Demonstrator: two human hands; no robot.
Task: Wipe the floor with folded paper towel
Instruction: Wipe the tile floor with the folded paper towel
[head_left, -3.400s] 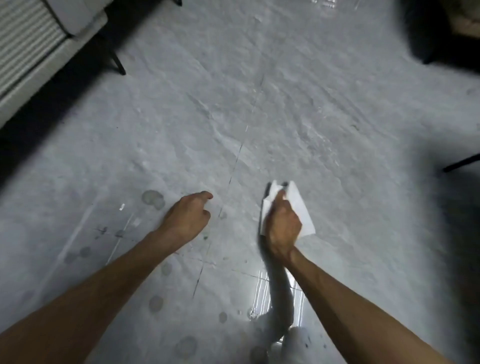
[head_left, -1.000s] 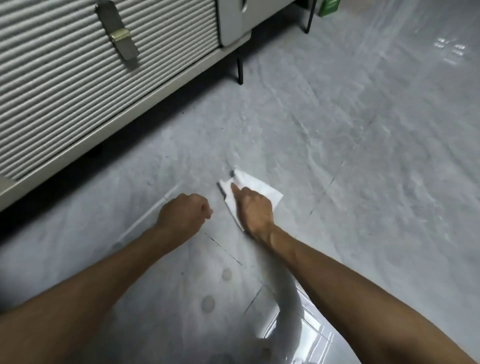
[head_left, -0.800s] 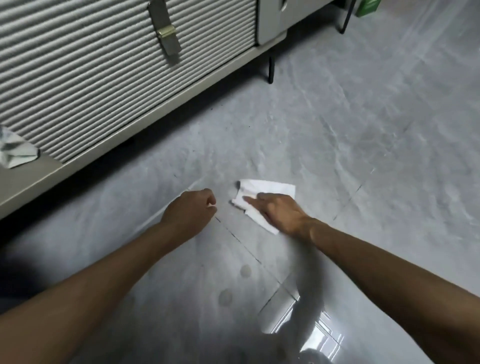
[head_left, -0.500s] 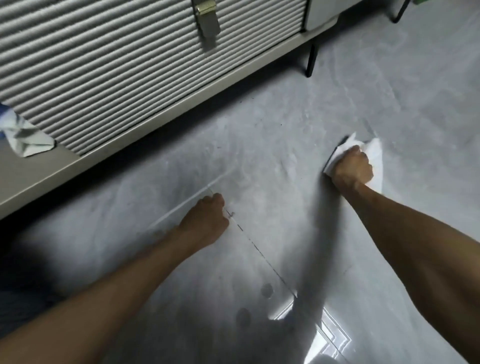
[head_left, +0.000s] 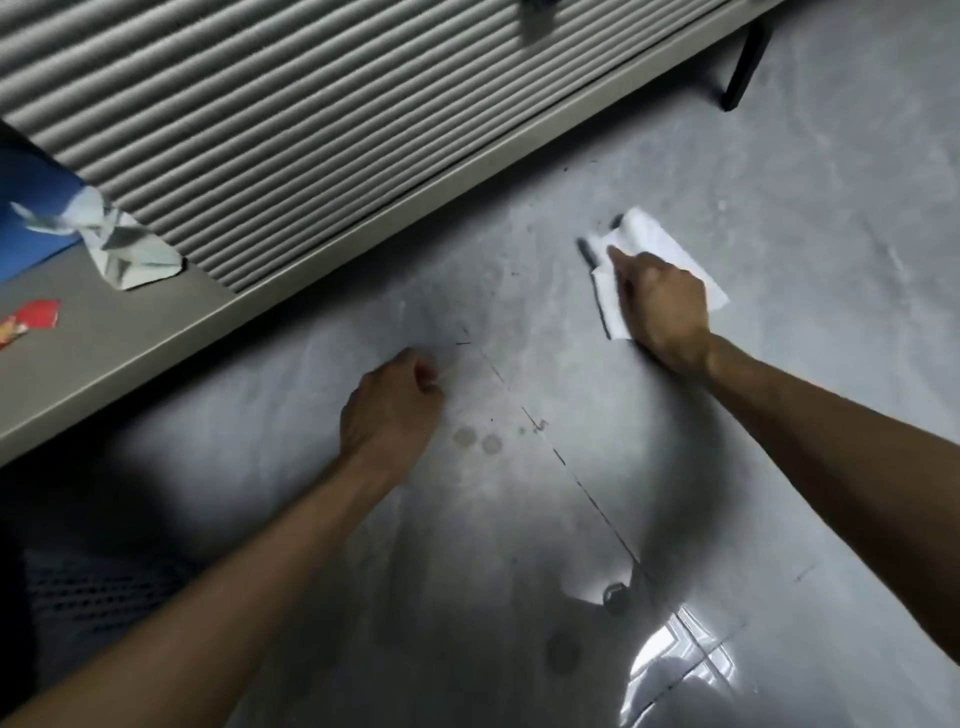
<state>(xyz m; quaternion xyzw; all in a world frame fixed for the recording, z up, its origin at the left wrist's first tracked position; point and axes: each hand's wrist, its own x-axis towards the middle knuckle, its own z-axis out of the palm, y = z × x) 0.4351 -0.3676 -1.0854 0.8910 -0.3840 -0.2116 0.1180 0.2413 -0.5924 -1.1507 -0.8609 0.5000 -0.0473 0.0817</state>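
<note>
A folded white paper towel (head_left: 649, 244) lies flat on the grey marbled floor (head_left: 805, 218), right of centre. My right hand (head_left: 662, 309) presses down on its near part, fingers curled over it and the index finger stretched along its left edge. My left hand (head_left: 392, 410) rests on the floor as a loose fist, a hand's width to the lower left of the towel, with nothing in it. Small round dark spots (head_left: 478, 440) mark the floor just right of the left hand.
A low cabinet with a ribbed grey front (head_left: 291, 135) runs along the upper left, its ledge (head_left: 130, 338) holding a crumpled cloth (head_left: 124, 249), a blue item (head_left: 31, 208) and a red scrap (head_left: 34, 317). A black leg (head_left: 743, 67) stands at upper right. Glare (head_left: 675, 670) shines bottom right.
My right hand has slid the towel back towards me and leftwards from its far-right reach half a second ago. The left fist stays planted. The view has shifted left along the cabinet.
</note>
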